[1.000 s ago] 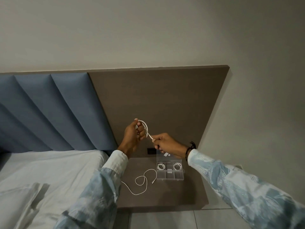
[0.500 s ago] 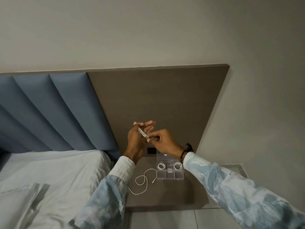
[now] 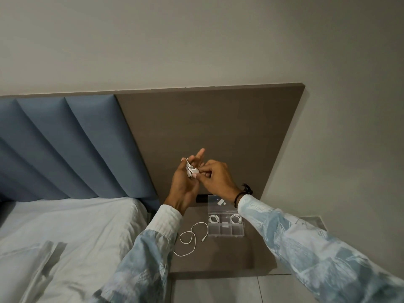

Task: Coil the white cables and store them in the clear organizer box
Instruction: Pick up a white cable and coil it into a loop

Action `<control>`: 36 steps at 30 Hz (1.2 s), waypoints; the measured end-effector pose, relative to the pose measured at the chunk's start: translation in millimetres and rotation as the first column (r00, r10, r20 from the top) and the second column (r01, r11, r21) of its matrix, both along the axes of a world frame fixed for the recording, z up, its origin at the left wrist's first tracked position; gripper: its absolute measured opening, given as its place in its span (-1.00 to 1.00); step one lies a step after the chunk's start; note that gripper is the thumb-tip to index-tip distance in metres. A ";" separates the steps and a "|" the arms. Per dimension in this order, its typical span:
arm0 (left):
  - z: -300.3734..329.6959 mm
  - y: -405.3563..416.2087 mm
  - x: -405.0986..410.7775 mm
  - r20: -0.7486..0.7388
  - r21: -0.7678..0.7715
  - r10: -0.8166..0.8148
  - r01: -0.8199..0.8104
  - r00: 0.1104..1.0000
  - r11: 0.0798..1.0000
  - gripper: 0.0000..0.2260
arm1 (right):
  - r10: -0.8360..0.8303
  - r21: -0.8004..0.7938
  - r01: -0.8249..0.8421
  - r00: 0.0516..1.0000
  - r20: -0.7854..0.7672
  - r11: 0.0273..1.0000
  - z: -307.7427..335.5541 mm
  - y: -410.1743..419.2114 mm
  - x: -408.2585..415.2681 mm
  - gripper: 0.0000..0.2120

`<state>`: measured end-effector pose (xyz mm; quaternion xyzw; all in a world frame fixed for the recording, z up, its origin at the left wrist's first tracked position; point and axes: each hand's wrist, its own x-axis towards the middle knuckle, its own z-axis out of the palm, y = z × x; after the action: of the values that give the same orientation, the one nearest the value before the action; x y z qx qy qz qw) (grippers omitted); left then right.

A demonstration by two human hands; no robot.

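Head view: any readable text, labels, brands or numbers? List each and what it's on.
None readable.
Clear organizer box: small white patches on its raised lid, too small to tell whether they carry print.
Coiled white cable held between the left hand and right hand: no marking visible.
Loose white cable on the bedside shelf: no marking visible.

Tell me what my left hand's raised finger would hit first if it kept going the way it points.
Probably the brown panel behind it. The left hand points its finger up and away, nothing shows between, though depth is unclear.
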<state>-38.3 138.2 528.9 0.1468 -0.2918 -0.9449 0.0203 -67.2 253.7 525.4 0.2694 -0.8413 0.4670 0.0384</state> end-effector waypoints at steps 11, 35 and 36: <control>-11.5 6.8 1.9 0.180 -0.301 0.050 0.006 0.982 0.954 -0.75 | 0.066 0.107 -0.078 0.992 0.109 0.991 -23.9 3.2 6.5 -0.80; -19.9 -59.2 -5.0 -0.071 -0.997 -0.058 -0.069 0.996 0.038 -0.82 | 0.315 -0.326 -0.082 0.555 0.770 0.942 6.3 38.2 -21.3 -0.74; -20.3 -58.7 -4.5 -0.067 -0.986 -0.043 -0.060 0.997 0.155 -0.83 | 0.331 -0.351 -0.070 0.543 0.772 0.934 6.7 38.5 -21.9 -0.74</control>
<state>-42.8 79.5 508.6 0.0624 -0.8340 -0.5333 0.1275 -89.1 292.2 532.0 0.1091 -0.6503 0.6527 -0.3731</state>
